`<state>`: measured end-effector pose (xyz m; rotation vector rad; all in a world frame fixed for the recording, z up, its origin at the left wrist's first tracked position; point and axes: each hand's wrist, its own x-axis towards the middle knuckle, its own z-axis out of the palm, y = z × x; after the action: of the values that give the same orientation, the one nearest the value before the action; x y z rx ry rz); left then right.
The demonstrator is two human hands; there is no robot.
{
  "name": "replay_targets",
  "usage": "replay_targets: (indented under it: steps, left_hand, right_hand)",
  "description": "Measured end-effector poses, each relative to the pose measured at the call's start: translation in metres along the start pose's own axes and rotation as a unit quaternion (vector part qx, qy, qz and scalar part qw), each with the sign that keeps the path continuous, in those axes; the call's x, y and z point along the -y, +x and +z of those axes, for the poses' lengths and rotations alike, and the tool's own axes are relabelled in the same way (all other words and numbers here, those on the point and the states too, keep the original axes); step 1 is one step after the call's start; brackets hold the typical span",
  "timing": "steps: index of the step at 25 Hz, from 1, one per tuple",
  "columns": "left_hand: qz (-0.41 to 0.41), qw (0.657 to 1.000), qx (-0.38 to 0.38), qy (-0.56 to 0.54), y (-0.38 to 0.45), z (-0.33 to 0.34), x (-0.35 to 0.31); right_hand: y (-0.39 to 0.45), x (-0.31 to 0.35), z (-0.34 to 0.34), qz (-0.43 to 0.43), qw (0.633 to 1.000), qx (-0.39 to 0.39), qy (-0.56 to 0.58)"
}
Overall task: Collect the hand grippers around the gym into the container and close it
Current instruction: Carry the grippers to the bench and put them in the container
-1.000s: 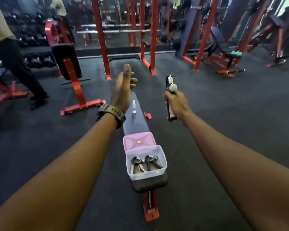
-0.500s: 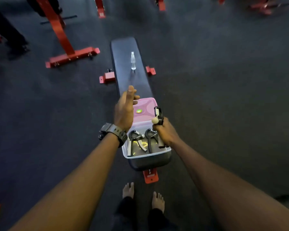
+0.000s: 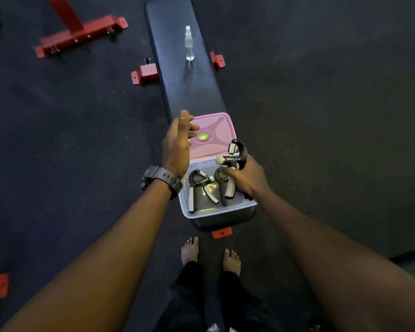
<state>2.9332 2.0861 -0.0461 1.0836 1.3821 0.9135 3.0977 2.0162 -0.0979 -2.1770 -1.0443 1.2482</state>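
Note:
A clear plastic container stands on the near end of a dark gym bench. Two black hand grippers lie inside it, one on the left and one to its right. My right hand is shut on a third hand gripper, holding it over the container's right side with its spring end pointing away from me. The pink lid lies flat on the bench just beyond the container. My left hand hovers open over the lid's left edge, holding nothing.
A small clear bottle stands farther along the bench. Red steel equipment feet sit on the dark floor at the upper left. My bare feet stand at the bench's near end.
The view has tilted down from the gym hall onto the bench. My right hand has brought the hand gripper down from chest height to the container. My left hand has lowered over the lid.

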Motion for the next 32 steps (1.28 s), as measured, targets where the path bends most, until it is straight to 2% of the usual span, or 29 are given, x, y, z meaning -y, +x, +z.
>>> replay_targets:
  steps: [7,15,21,27,32]
  left_hand:
    - [-0.006,1.000,0.005,0.006,0.007,-0.002,0.010]
    - [-0.028,0.999,0.016,0.003,0.005,-0.002,0.038]
    - [-0.027,1.000,0.004,0.001,0.011,-0.009,0.054]
    - [-0.027,1.000,-0.014,-0.008,0.018,-0.021,0.080]
    - [-0.035,0.999,-0.009,-0.014,0.021,-0.029,0.106]
  right_hand:
    - [0.005,-0.024,0.014,0.048,0.998,0.048,0.013]
    - [0.011,-0.043,0.043,0.034,0.999,-0.014,0.015]
    - [0.013,-0.040,0.108,-0.006,0.997,0.009,-0.078]
    - [0.031,-0.029,0.174,-0.071,0.970,-0.019,-0.230]
    - [0.037,-0.046,0.200,-0.056,0.971,-0.028,-0.233]
